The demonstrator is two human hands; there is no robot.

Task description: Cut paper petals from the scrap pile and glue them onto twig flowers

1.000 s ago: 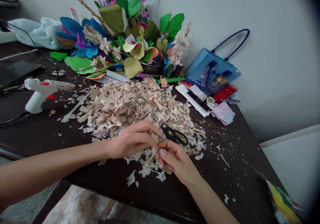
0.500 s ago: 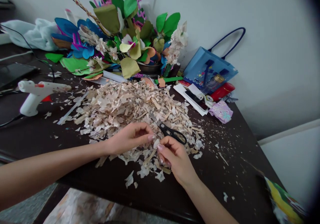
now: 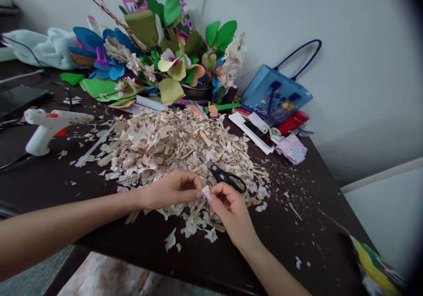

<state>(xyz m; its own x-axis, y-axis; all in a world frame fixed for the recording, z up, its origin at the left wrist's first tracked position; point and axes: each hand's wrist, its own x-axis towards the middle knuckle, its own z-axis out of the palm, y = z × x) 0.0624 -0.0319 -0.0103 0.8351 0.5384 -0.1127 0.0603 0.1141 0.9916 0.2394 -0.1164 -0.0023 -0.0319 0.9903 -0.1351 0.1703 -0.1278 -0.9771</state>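
Note:
A small white petal-like scrap (image 3: pixel 205 190) is pinched between my fingertips, above the near side of a wide pile of pale scraps (image 3: pixel 158 137). My left hand (image 3: pixel 175 187) has its thumb and fingers closed at the scrap's left edge. On the other side, my right hand (image 3: pixel 228 208) grips it between thumb and forefinger. Black-handled scissors (image 3: pixel 228 177) lie on the pile just beyond my right hand, their blades pointing away to the left.
A white glue gun (image 3: pixel 46 128) rests on the dark table (image 3: pixel 132 243) at the left. Behind the pile stand colourful artificial flowers (image 3: pixel 178 62). A blue bag (image 3: pixel 274 93), a phone (image 3: pixel 257 131) and a patterned cloth (image 3: pixel 292 149) are at the right.
My left hand has moved slightly down and its fingertips have come in to the white scrap, closer to my right fingertips. The scissors and pile look the same.

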